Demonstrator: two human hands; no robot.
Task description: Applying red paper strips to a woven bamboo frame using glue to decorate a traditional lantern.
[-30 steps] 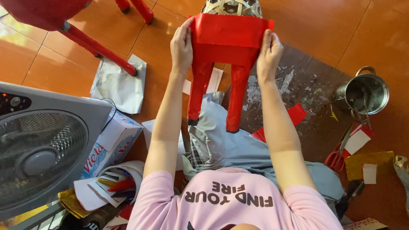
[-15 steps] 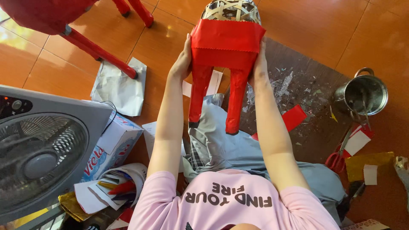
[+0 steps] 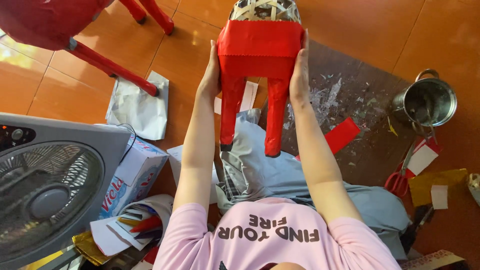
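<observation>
Two hands pressed flat against a woven bamboo frame (image 3: 263, 10) wrapped in red paper (image 3: 260, 47), top centre of the frame: left hand (image 3: 211, 75) on its left side, right hand (image 3: 300, 72) on its right, fingers stretched out and clamping the red covering between the palms. Two red-wrapped legs (image 3: 275, 120) hanging down from the frame toward the lap. Lower left, beside a grey box fan (image 3: 50, 190), a white cardboard box (image 3: 135, 172) with red and blue print, tilted. Crumpled white paper (image 3: 137, 107) above it on the orange tiled floor (image 3: 400, 30). Right of centre, a flat red paper strip (image 3: 342, 135) on a dark mat (image 3: 350, 95); further right a steel pot (image 3: 427, 102), red scissors (image 3: 400, 180) and white and gold paper scraps (image 3: 440, 187). Compared with half a second ago, nearly unchanged: hands on the same sides, right one set slightly higher along the edge.
</observation>
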